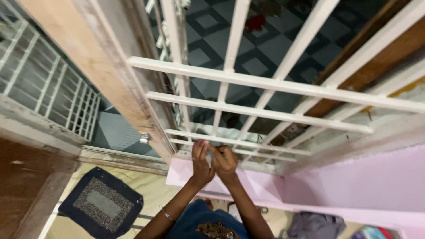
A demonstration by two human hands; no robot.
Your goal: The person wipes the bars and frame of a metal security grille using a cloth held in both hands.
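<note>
By the pink wall (354, 186), low in the middle of the frame, our left hand (200, 161) and right hand (226, 163) press together on the white window grill (248, 113), so we should go slow and steady.

No packages, labels, signs or screens can be made out in this view.
</note>
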